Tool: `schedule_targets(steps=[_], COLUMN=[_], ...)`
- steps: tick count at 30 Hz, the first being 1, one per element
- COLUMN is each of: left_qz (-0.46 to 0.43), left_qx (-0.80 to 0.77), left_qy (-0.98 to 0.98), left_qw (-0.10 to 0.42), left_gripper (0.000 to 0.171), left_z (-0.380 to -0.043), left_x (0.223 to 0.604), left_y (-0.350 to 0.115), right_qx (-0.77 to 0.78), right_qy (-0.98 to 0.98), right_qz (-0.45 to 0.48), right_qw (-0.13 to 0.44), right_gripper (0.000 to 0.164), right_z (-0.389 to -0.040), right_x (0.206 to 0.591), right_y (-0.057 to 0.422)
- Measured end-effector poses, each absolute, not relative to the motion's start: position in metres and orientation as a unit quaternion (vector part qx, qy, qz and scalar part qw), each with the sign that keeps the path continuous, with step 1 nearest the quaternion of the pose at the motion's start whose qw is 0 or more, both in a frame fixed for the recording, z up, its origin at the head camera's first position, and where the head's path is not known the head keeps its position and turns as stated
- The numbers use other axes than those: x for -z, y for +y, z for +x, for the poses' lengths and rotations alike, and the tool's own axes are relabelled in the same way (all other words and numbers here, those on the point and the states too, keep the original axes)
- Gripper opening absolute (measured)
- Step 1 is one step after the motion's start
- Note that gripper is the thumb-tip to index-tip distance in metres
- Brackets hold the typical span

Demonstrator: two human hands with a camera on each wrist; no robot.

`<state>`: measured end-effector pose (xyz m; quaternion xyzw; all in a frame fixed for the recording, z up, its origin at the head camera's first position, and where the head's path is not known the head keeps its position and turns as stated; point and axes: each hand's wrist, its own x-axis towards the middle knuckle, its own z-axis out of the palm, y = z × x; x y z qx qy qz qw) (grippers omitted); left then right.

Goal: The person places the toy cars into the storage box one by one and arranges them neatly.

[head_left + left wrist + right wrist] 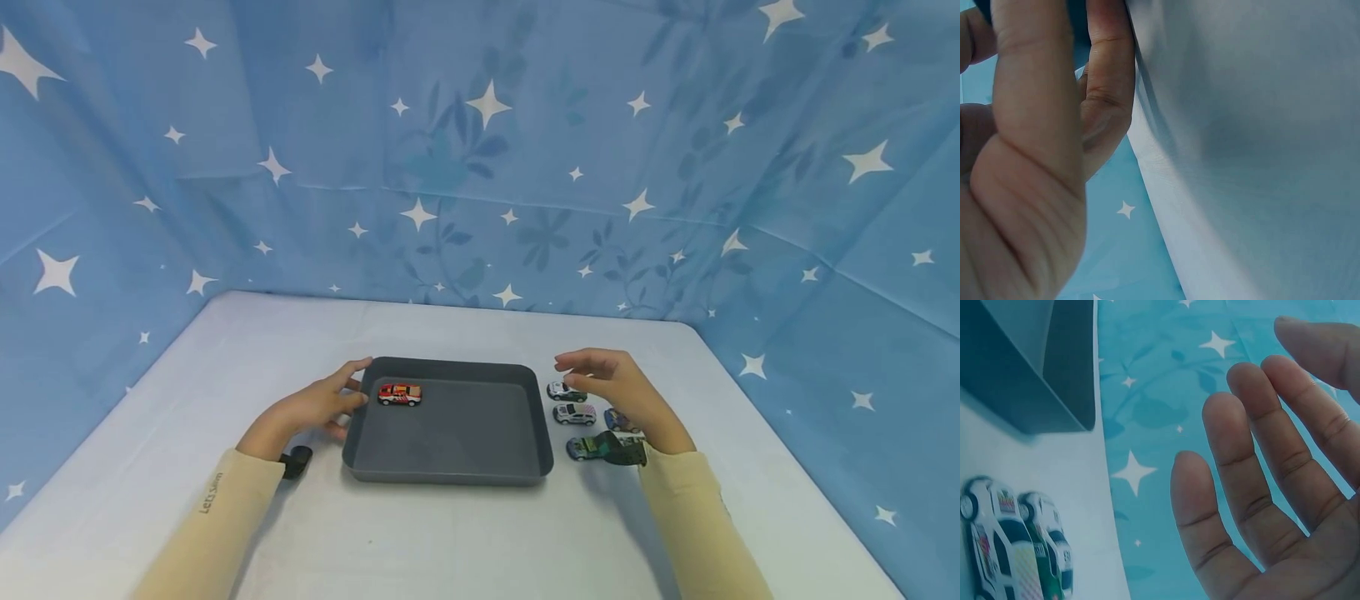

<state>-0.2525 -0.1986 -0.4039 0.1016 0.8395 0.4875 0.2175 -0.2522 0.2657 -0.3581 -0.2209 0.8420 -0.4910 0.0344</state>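
Observation:
A grey rectangular tray [450,480] lies on the white table. Inside it, near the far left corner, sits a red and orange toy car [400,395]. My left hand [318,408] is at the tray's left side, fingertips on its rim and outer wall. Beyond the tray's right side my right hand [611,383] hovers with spread, gently bent fingers and nothing in them. Under and beside it stand a white and green toy car [564,392], a silver and pink toy car [574,414], a blue toy car [619,422] and a green toy car [587,448], the last partly hidden.
A black wrist camera [297,461] hangs at the left wrist, and another dark wrist mount [622,450] overlaps the green car. Behind the white table [420,542] a blue star-patterned curtain [480,167] rises at the back and sides.

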Motion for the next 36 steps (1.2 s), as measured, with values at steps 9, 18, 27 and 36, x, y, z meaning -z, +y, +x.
schedule_targets(steps=[9,18,27,36], left_qz=[0.102,0.113,0.116,0.114], left_qx=[-0.480,-0.484,-0.482,-0.486], left_qy=[0.844,0.841,0.842,0.838], left_qw=[0.217,0.215,0.215,0.219], left_gripper=[0.075,0.076,0.076,0.076], left_z=[-0.252,-0.253,-0.253,-0.254], left_x=[0.404,0.406,0.407,0.406], left_y=[-0.200,-0.205,-0.204,-0.200], right_qx=[0.475,0.467,0.456,0.459], right_qy=[0.859,0.867,0.879,0.882], right_qz=[-0.188,-0.173,-0.143,-0.108], right_qw=[0.025,0.012,0.003,0.014], right_gripper=[0.039,0.038,0.042,0.045], right_z=[-0.257,-0.259,-0.260,-0.258], right_x=[0.355,0.355,0.361,0.369], right_y=[0.285,0.305,0.330,0.351])
